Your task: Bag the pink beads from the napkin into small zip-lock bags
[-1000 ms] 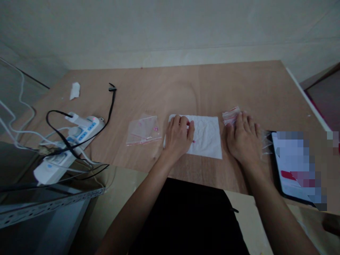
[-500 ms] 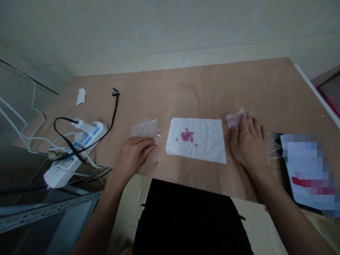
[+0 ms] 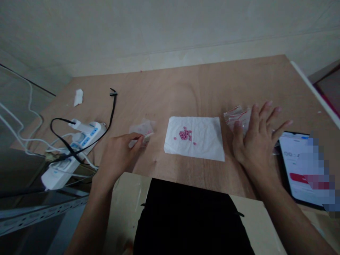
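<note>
Pinching a clear bag (image 3: 138, 128), the left hand (image 3: 119, 150) is narrow. The right hand (image 3: 256, 141) is spread wide, partly covering other bags (image 3: 237, 115). Between them, pink beads (image 3: 185, 134) lie on white paper (image 3: 208, 145) on the worktop (image 3: 159, 92). A phone (image 3: 293, 159) lies near right.

Dim light, plain pale wall (image 3: 170, 32), wooden tabletop (image 3: 170, 92), perforated metal shelf edge (image 3: 45, 215)

left hand (image 3: 114, 152) bare | right hand (image 3: 255, 138) bare | left forearm (image 3: 92, 212) and right forearm (image 3: 284, 212) bare as far as seen | plain black clothing (image 3: 191, 219) below the surface's (image 3: 170, 95) front edge | thin black tabs (image 3: 241, 214) at both its sides
</note>
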Demonstrator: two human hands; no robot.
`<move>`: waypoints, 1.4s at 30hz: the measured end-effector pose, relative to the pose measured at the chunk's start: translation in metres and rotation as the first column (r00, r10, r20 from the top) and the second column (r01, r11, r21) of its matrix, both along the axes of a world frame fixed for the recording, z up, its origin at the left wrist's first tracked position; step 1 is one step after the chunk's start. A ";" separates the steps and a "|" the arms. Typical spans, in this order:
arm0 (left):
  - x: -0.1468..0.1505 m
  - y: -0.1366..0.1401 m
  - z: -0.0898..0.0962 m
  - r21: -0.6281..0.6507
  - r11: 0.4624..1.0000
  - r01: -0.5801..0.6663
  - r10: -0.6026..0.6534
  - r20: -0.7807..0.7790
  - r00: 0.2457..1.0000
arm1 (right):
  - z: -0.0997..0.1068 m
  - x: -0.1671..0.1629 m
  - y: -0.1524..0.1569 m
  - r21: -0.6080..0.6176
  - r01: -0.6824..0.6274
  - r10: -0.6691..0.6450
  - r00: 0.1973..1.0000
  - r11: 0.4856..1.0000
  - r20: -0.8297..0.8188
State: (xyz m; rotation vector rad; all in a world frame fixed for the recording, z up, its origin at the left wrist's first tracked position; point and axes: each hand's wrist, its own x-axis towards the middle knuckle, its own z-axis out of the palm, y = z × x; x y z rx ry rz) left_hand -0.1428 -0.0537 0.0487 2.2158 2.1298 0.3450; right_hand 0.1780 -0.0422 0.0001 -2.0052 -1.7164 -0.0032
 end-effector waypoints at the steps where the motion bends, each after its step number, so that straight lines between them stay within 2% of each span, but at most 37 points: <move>1: -0.001 -0.001 0.004 0.037 0.998 -0.048 0.047 0.042 0.998 | 0.003 -0.002 -0.002 0.038 -0.001 0.001 1.000 0.999 -0.003; 4: 0.003 -0.005 0.013 0.119 0.975 -0.187 0.156 0.228 0.961 | 0.015 -0.017 -0.011 0.203 -0.036 0.054 0.995 0.978 -0.082; 6: 0.012 -0.009 0.015 0.129 0.956 -0.263 0.188 0.419 0.888 | 0.025 -0.036 -0.016 0.292 -0.093 0.155 0.968 0.952 -0.199; 8: 0.027 -0.013 0.014 0.088 0.944 -0.319 0.194 0.633 0.749 | 0.034 -0.059 -0.021 0.300 -0.186 0.291 0.888 0.936 -0.356; 10: 0.046 -0.016 0.010 0.010 0.937 -0.349 0.204 0.794 0.572 | 0.040 -0.081 -0.025 0.262 -0.300 0.397 0.747 0.917 -0.534; 12: 0.066 -0.019 0.007 -0.077 0.940 -0.333 0.217 0.887 0.408 | 0.044 -0.096 -0.028 0.246 -0.363 0.429 0.610 0.899 -0.667; 15: 0.093 -0.023 0.005 -0.163 0.955 -0.246 0.216 0.954 0.206 | 0.045 -0.102 -0.032 0.228 -0.362 0.392 0.489 0.904 -0.779; 17: 0.105 -0.023 0.005 -0.193 0.964 -0.181 0.219 0.966 0.138 | 0.047 -0.098 -0.035 0.200 -0.345 0.344 0.431 0.917 -0.834; 19: 0.113 -0.023 0.004 -0.202 0.972 -0.119 0.216 0.970 0.114 | 0.048 -0.093 -0.038 0.174 -0.330 0.302 0.392 0.928 -0.869; 22: 0.119 -0.022 0.003 -0.200 0.979 -0.028 0.202 0.971 0.130 | 0.048 -0.085 -0.042 0.134 -0.296 0.241 0.362 0.946 -0.900; 26: 0.123 -0.022 0.004 -0.203 0.977 0.070 0.186 0.961 0.204 | 0.047 -0.078 -0.046 0.073 -0.246 0.150 0.309 0.966 -0.939; 28: 0.125 -0.022 0.007 -0.188 0.974 0.125 0.155 0.959 0.237 | 0.048 -0.073 -0.048 0.047 -0.257 0.132 0.325 0.965 -0.937; 30: 0.129 -0.022 0.012 -0.191 0.967 0.171 0.127 0.937 0.326 | 0.052 -0.067 -0.049 0.025 -0.297 0.149 0.403 0.955 -0.903; 33: 0.135 -0.023 0.016 -0.214 0.958 0.190 0.077 0.832 0.549 | 0.057 -0.060 -0.052 0.001 -0.366 0.219 0.556 0.931 -0.802; 35: 0.139 -0.023 0.016 -0.231 0.952 0.199 0.047 0.754 0.655 | 0.056 -0.056 -0.053 0.002 -0.351 0.250 0.662 0.936 -0.707; 39: 0.144 -0.023 0.017 -0.295 0.929 0.225 0.019 0.645 0.764 | 0.053 -0.046 -0.050 0.087 -0.168 0.189 0.878 0.982 -0.439; 42: 0.144 -0.021 0.025 -0.312 0.924 0.221 0.010 0.597 0.802 | 0.058 -0.037 -0.043 0.103 -0.178 0.204 0.899 0.979 -0.387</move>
